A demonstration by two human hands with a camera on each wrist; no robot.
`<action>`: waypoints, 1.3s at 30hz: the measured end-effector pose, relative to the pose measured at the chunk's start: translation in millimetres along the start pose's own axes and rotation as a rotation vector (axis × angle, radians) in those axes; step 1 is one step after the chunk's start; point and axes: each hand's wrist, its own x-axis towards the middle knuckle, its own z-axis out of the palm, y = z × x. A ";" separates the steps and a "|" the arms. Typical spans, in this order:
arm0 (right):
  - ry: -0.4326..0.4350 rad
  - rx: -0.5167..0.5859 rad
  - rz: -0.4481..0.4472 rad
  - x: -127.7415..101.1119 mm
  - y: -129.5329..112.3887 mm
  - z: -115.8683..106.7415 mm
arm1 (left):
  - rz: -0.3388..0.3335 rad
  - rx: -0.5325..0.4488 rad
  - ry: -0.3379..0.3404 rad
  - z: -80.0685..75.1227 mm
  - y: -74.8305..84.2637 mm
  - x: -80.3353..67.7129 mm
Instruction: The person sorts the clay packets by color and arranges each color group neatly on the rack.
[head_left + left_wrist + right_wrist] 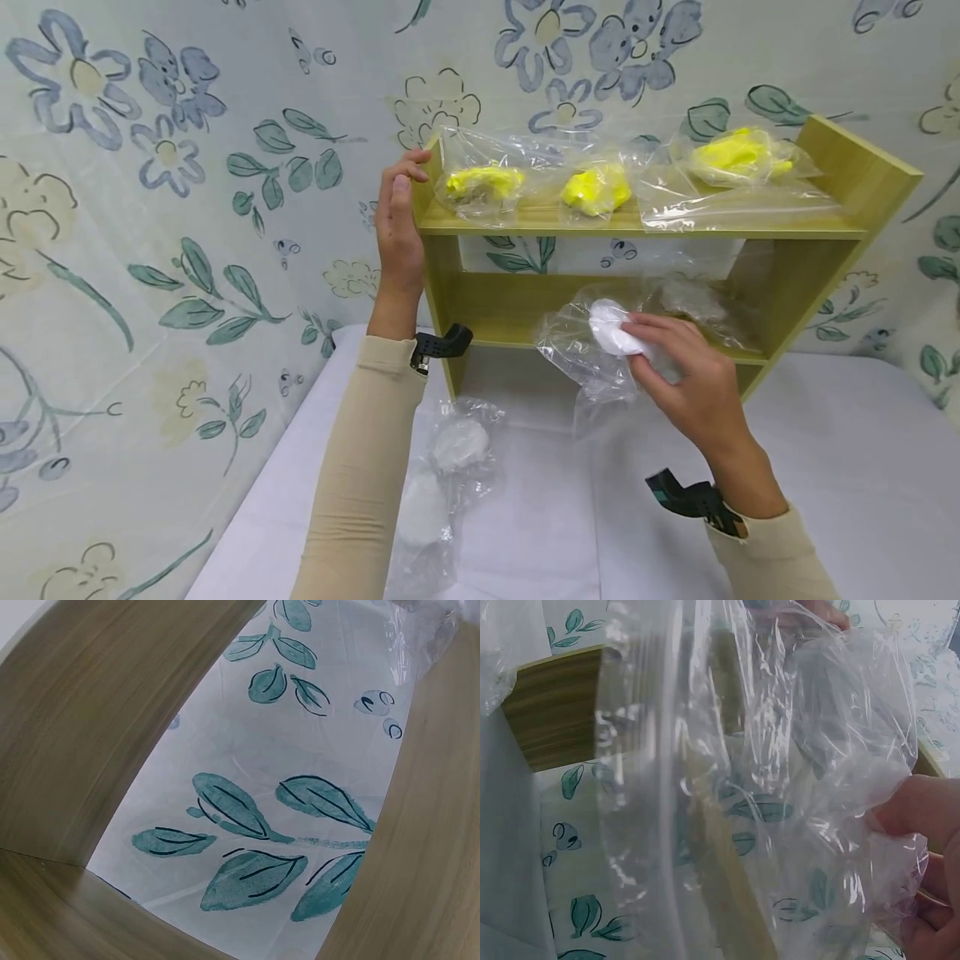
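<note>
My right hand (686, 375) pinches a clear zip bag (765, 787) holding a round white lump (611, 327), just in front of the lower shelf board. The loose plastic of this bag spreads left of my fingers and fills much of the right wrist view. My left hand (400, 221) holds the upper left side panel of the small wooden shelf (525, 307), its bent fingertips at the panel's edge. On the right of the lower board lies another clear bag (693, 300) with pale contents, partly behind my right hand.
Along the top board sit bagged yellow lumps: one at left (483, 182), one mid-board (597, 190), one at right (738, 157). Two bagged white lumps, the farther one (459, 444) and the nearer one (423, 508), lie on the white-covered table (540, 517) beside my left forearm. Flowered cloth hangs behind.
</note>
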 end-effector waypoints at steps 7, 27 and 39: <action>0.040 -0.120 0.042 5.2 13.5 2.9 | 0.006 0.010 0.002 1.8 0.8 -0.2; -0.014 -0.239 0.126 24.4 42.8 20.6 | 0.017 0.004 0.016 3.7 -0.7 2.8; -0.175 -0.257 0.230 19.6 43.8 19.5 | 0.012 -0.021 0.017 5.8 0.6 -1.2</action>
